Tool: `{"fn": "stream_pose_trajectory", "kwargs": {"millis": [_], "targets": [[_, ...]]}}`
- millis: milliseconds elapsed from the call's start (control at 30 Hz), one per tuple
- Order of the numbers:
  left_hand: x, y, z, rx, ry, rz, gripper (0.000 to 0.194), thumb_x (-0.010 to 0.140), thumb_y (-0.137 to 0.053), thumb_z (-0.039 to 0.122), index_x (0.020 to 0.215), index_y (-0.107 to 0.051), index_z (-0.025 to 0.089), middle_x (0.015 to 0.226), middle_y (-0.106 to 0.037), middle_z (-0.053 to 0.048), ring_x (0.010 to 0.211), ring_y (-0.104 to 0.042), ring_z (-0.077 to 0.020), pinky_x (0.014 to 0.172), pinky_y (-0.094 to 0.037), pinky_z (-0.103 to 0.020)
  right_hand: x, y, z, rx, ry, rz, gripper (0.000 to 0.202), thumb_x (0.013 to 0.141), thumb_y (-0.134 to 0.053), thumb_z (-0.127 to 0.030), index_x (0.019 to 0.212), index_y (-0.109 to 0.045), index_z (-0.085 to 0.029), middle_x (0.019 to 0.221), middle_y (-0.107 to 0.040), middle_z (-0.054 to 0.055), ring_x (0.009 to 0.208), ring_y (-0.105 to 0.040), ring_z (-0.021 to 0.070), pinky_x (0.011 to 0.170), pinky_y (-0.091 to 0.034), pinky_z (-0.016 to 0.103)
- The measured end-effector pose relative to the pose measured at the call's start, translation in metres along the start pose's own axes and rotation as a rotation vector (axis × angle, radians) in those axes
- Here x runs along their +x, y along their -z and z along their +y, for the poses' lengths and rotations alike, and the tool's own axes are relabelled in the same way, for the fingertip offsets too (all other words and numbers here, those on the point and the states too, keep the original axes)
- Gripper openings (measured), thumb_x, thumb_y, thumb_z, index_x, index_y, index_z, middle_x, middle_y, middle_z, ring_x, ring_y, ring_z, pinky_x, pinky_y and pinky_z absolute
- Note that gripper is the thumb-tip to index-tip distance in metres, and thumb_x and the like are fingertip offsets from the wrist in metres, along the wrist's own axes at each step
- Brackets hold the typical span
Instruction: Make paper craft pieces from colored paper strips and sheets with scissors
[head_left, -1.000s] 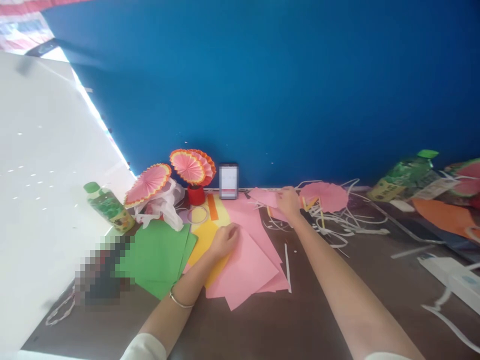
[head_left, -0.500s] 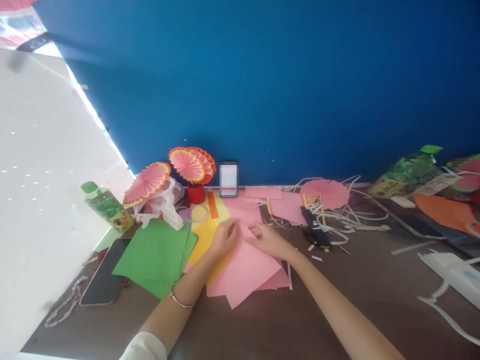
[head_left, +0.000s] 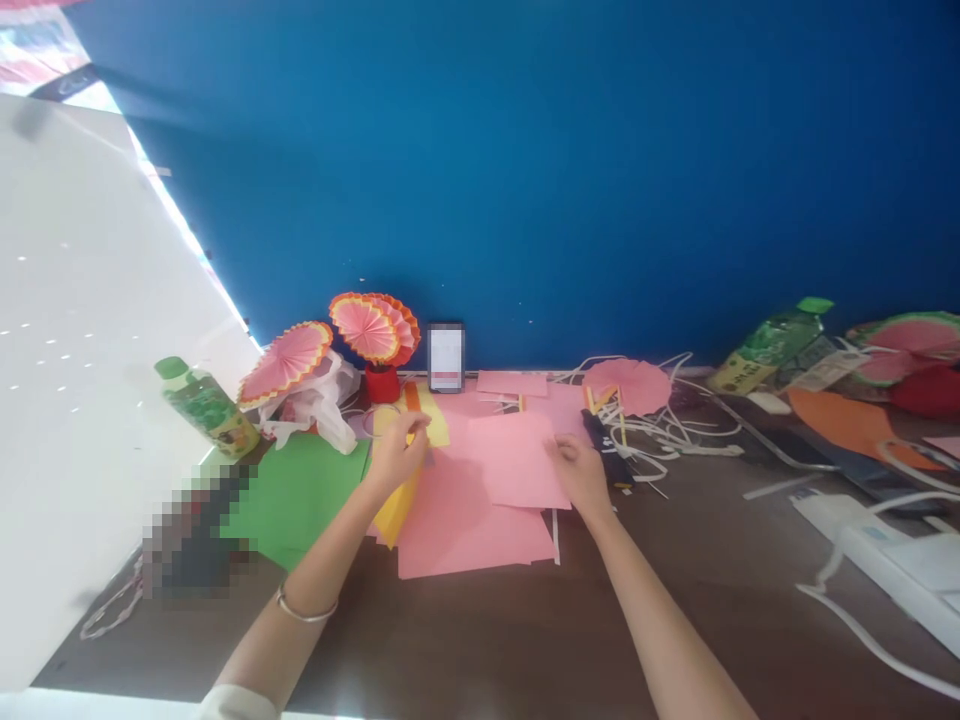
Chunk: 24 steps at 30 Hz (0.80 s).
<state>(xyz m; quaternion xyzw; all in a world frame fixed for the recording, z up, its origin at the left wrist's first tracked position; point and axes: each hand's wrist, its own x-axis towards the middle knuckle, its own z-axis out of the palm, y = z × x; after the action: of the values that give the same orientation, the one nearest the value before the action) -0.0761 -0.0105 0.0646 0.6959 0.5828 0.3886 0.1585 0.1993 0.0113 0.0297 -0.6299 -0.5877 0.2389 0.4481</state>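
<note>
Head: both hands, left hand (head_left: 396, 452) & right hand (head_left: 579, 470), grip pink paper (head_left: 517, 460).

Bare forearms; thin silver bangle (head_left: 306, 610) on left wrist; white sleeve (head_left: 232, 700).

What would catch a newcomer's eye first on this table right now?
Probably the pink paper sheets spread mid-table, with the left hand at their left edge by the yellow sheet and the right hand on the small top sheet's right edge. Next, the two pleated paper fans standing at the back left against the blue wall, beside an upright phone.
</note>
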Motion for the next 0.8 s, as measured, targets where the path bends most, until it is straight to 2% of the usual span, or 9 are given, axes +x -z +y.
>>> {"fn": "stream_pose_trajectory", "kwargs": {"millis": [100, 167, 233, 333, 467, 567, 633, 733, 800], "targets": [[-0.027, -0.002, -0.006, 0.327, 0.142, -0.212, 0.034, 0.082, -0.039, 0.034, 0.102, -0.055, 0.013, 0.101, -0.059, -0.014, 0.100, -0.054, -0.0257, 0.084, -0.041, -0.037, 0.002, 0.001, 0.001, 0.000, 0.007, 0.086, 0.031, 0.068, -0.050, -0.046, 0.068, -0.058, -0.016, 0.071, -0.067, 0.010, 0.070, -0.063, 0.0245, 0.060, -0.045, 0.031], [-0.047, -0.005, -0.010, 0.470, 0.149, -0.291, 0.047, 0.082, -0.037, 0.045, 0.112, -0.051, 0.012, 0.113, -0.054, -0.018, 0.111, -0.047, -0.0309, 0.088, -0.038, -0.043, 0.002, 0.000, 0.000, 0.013, 0.007, 0.108, 0.030, 0.069, -0.051, -0.045, 0.070, -0.057, -0.016, 0.073, -0.067, 0.011, 0.072, -0.063, 0.0248, 0.062, -0.045, 0.032], [-0.062, -0.007, -0.014, 0.519, 0.104, -0.398, 0.061, 0.079, -0.039, 0.053, 0.126, -0.040, 0.013, 0.130, -0.040, -0.020, 0.124, -0.031, -0.0351, 0.093, -0.033, -0.045, 0.001, -0.002, 0.001, 0.045, -0.010, 0.049, 0.029, 0.069, -0.051, -0.044, 0.072, -0.057, -0.016, 0.075, -0.067, 0.010, 0.072, -0.063, 0.0242, 0.062, -0.046, 0.031], [-0.072, -0.001, -0.022, 0.518, -0.008, -0.550, 0.064, 0.080, -0.040, 0.052, 0.133, -0.030, 0.018, 0.140, -0.025, -0.019, 0.131, -0.016, -0.0364, 0.099, -0.024, -0.049, -0.002, -0.009, 0.003, 0.113, -0.050, -0.102, 0.029, 0.071, -0.050, -0.043, 0.078, -0.057, -0.015, 0.075, -0.067, 0.010, 0.069, -0.064, 0.0227, 0.060, -0.047, 0.030], [-0.068, 0.014, -0.022, 0.471, -0.122, -0.583, 0.046, 0.079, -0.047, 0.038, 0.121, -0.046, 0.021, 0.131, -0.038, -0.014, 0.125, -0.031, -0.0302, 0.100, -0.025, -0.046, -0.008, -0.019, 0.004, 0.037, 0.001, -0.170, 0.029, 0.074, -0.049, -0.041, 0.087, -0.056, -0.016, 0.076, -0.066, 0.008, 0.072, -0.064, 0.0223, 0.063, -0.048, 0.032], [-0.063, 0.020, -0.013, 0.511, -0.116, -0.493, 0.023, 0.080, -0.043, 0.025, 0.097, -0.058, 0.018, 0.107, -0.055, -0.010, 0.108, -0.048, -0.0228, 0.094, -0.034, -0.039, -0.013, -0.022, -0.006, -0.199, 0.189, -0.038, 0.033, 0.074, -0.052, -0.036, 0.100, -0.055, -0.016, 0.097, -0.062, 0.012, 0.089, -0.060, 0.0257, 0.072, -0.048, 0.038], [-0.060, 0.019, -0.006, 0.614, -0.040, -0.438, 0.020, 0.081, -0.039, 0.020, 0.087, -0.058, 0.016, 0.092, -0.060, -0.009, 0.094, -0.056, -0.0213, 0.086, -0.039, -0.037, -0.022, -0.016, -0.021, -0.269, 0.363, 0.086, 0.032, 0.077, -0.051, -0.030, 0.105, -0.054, -0.017, 0.106, -0.058, 0.014, 0.098, -0.056, 0.0267, 0.076, -0.048, 0.040], [-0.050, 0.017, 0.002, 0.756, 0.108, -0.452, 0.023, 0.082, -0.035, 0.021, 0.081, -0.057, 0.015, 0.077, -0.062, -0.009, 0.074, -0.061, -0.0221, 0.070, -0.044, -0.035, -0.050, 0.002, -0.044, -0.168, 0.701, 0.135, 0.018, 0.082, -0.048, -0.022, 0.097, -0.058, -0.021, 0.096, -0.061, 0.008, 0.092, -0.058, 0.0207, 0.077, -0.049, 0.035], [-0.038, 0.015, 0.006, 0.799, 0.166, -0.464, 0.026, 0.083, -0.034, 0.025, 0.081, -0.058, 0.014, 0.075, -0.063, -0.010, 0.071, -0.062, -0.0235, 0.063, -0.044, -0.034, -0.074, 0.016, -0.055, -0.191, 0.827, 0.104, 0.017, 0.084, -0.049, -0.025, 0.099, -0.058, -0.024, 0.101, -0.060, 0.006, 0.092, -0.057, 0.0192, 0.078, -0.049, 0.034]]}}
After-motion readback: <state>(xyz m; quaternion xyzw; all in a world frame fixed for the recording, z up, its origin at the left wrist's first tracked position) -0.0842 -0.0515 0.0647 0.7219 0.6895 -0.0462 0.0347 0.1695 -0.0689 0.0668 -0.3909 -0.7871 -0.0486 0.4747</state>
